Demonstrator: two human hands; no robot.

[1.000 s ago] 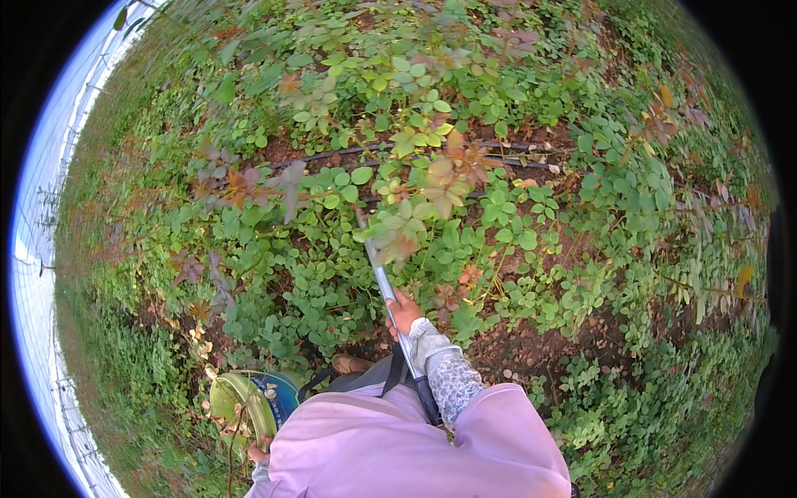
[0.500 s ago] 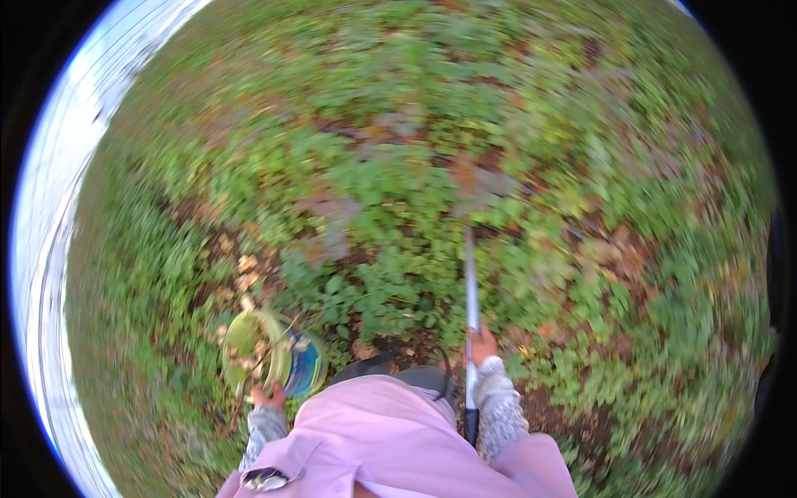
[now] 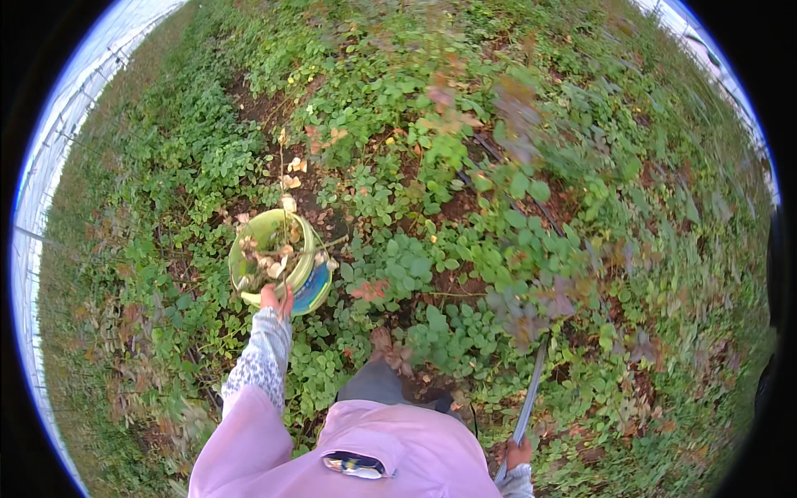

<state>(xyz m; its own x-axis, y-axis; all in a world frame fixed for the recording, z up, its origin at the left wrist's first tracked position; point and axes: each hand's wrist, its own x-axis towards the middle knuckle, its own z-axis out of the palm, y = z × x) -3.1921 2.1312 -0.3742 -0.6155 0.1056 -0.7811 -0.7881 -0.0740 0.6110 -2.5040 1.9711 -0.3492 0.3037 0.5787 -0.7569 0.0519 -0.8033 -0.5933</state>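
Observation:
My left hand (image 3: 277,300) is closed at the near rim of a pale yellow-green bucket (image 3: 264,217) with a blue patch on its side. Dry, light-brown withered blooms or leaves on stems (image 3: 278,264) fill part of the bucket, and one long stem sticks out past its far rim. The bucket tilts, its mouth toward me. Low at the right, my right hand (image 3: 518,453) is wrapped round a grey metal pole (image 3: 531,390). The pole's far end runs into the leaves, so its tip is hidden.
Low leafy plants (image 3: 407,257) cover the ground all round, with reddish shoots among them and patches of brown soil. A dark thin pipe or hose (image 3: 540,212) lies among the leaves at the right. Pale sheeting (image 3: 70,100) borders the far left.
My left arm has stretched forward, carrying the bucket farther out. My right hand and the pole have dropped back toward my right side. The view has also shifted.

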